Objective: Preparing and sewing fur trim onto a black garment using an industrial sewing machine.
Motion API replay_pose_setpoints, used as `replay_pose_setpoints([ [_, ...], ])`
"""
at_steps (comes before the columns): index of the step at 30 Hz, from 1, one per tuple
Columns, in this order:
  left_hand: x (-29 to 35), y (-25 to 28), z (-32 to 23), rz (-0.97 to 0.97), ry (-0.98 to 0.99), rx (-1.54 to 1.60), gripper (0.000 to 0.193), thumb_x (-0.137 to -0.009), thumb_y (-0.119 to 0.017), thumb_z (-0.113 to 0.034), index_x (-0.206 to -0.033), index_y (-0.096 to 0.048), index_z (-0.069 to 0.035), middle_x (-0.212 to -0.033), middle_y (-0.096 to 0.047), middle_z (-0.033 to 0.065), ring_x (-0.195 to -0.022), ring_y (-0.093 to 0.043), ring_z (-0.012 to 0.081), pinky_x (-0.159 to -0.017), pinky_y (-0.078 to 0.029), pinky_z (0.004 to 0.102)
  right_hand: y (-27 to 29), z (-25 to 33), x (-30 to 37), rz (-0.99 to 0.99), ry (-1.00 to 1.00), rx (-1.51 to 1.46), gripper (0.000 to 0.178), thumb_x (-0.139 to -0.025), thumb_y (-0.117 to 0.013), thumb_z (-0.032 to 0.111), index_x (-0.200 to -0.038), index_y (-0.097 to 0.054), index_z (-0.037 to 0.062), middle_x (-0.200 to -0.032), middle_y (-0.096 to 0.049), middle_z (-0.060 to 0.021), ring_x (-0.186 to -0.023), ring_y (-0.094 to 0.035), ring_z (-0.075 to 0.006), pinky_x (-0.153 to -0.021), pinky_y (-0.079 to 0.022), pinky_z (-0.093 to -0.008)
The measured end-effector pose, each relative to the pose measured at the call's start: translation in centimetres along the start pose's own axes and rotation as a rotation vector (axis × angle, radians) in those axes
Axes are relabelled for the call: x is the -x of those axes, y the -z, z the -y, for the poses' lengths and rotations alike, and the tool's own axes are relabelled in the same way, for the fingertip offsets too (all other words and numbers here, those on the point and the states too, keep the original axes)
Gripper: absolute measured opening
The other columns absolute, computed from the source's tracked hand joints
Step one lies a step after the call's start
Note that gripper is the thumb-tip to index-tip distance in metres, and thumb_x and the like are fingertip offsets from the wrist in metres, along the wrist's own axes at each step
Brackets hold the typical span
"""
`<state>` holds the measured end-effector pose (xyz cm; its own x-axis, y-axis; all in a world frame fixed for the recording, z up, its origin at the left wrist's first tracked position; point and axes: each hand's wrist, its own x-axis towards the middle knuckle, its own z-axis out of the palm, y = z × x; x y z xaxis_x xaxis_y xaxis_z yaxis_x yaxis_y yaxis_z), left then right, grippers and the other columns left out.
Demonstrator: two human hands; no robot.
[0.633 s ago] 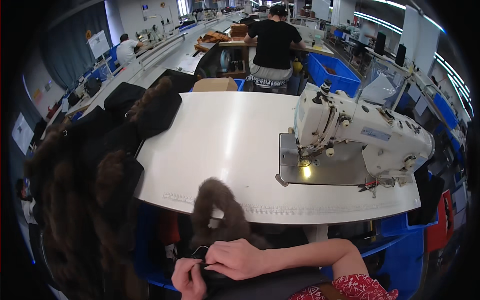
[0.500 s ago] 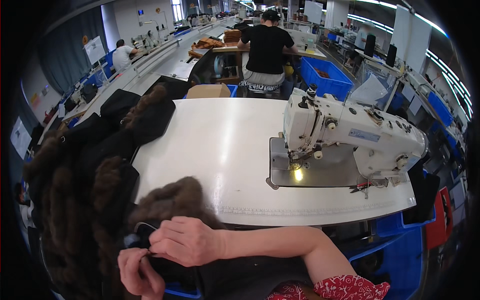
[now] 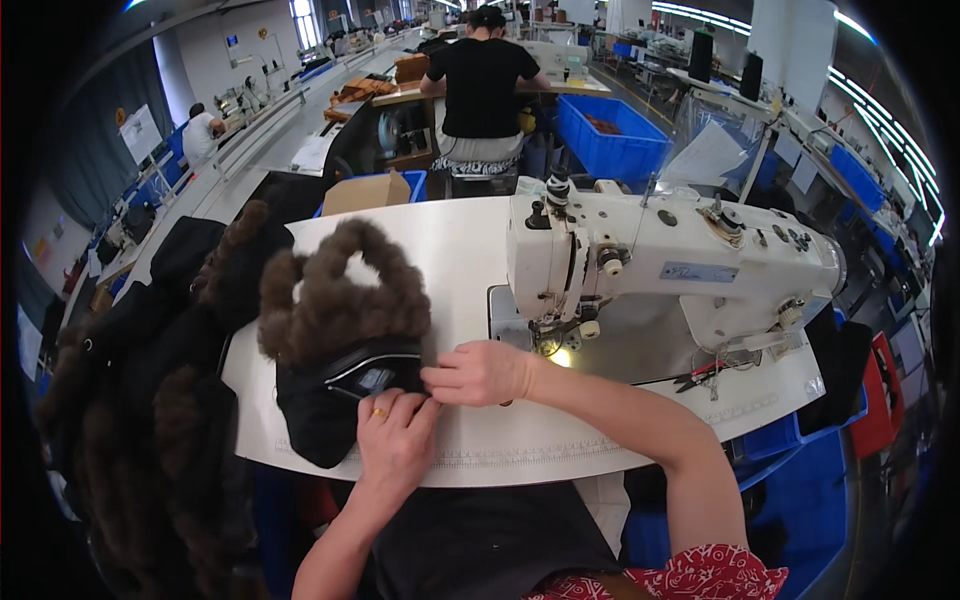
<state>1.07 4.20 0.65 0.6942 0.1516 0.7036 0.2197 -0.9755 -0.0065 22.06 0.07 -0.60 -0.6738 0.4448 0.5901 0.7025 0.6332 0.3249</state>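
Observation:
A black fabric piece (image 3: pixel 318 415) with thick brown fur trim (image 3: pixel 345 315) lies on the white sewing table (image 3: pixel 470 235). The fur forms a loop at its far side. A pale-edged opening with a small dark label (image 3: pixel 375 379) shows on the fabric. My left hand (image 3: pixel 393 440), a ring on one finger, pinches the piece's right edge just below the label. Close beside it, my right hand (image 3: pixel 480 374) has its fingertips closed on the same edge. The sewing machine (image 3: pixel 690 255) stands to the right, its lamp lit by the needle.
Similar black, fur-trimmed pieces (image 3: pixel 130 400) are heaped at the left. Red-handled snips (image 3: pixel 695 380) lie by the machine's base. Beyond the table are a cardboard box (image 3: pixel 365 192), a blue bin (image 3: pixel 615 135) and a seated person (image 3: pixel 485 85). A red crate (image 3: pixel 880 395) stands at the right.
Both hands have moved up and right from the table's near left edge, bringing the fur-trimmed piece onto the tabletop. The head view has shifted, so the machine appears further left.

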Motion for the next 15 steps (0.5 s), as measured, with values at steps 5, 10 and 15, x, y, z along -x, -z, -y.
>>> replay_pose_setpoints([
  [5,-1.8,-4.2,-3.1,0.081,-0.006,0.106,0.032,-0.072,-0.065,-0.005,-0.103,-0.070,-0.003,-0.103,-0.068,0.0066,-0.095,-0.064,0.0202,-0.085,-0.041,0.0393,3.0,0.0,5.5,0.156,-0.155,0.067,0.017,-0.072,-0.061,0.016,-0.087,-0.061,0.0078,-0.103,-0.061,-0.0029,-0.077,-0.058,-0.0144,-0.061,-0.049,-0.0251],
  [10,-2.5,-5.8,-3.4,0.115,-0.011,0.152,0.032,-0.068,-0.069,-0.003,-0.100,-0.072,-0.004,-0.103,-0.071,0.0055,-0.094,-0.064,0.0207,-0.086,-0.043,0.0380,4.5,1.8,6.8,0.197,-0.396,-0.022,0.023,-0.075,-0.061,0.016,-0.096,-0.064,0.0056,-0.106,-0.063,-0.0039,-0.091,-0.060,-0.0189,-0.077,-0.051,-0.0294],
  [15,-2.2,-6.1,-3.8,0.133,-0.012,0.136,0.036,-0.066,-0.071,-0.004,-0.102,-0.071,-0.008,-0.105,-0.070,0.0026,-0.095,-0.061,0.0225,-0.088,-0.040,0.0394,6.5,4.1,8.5,0.113,-0.792,-0.285,0.027,-0.080,-0.062,0.002,-0.107,-0.065,0.0055,-0.110,-0.066,-0.0075,-0.098,-0.061,-0.0248,-0.086,-0.051,-0.0341],
])
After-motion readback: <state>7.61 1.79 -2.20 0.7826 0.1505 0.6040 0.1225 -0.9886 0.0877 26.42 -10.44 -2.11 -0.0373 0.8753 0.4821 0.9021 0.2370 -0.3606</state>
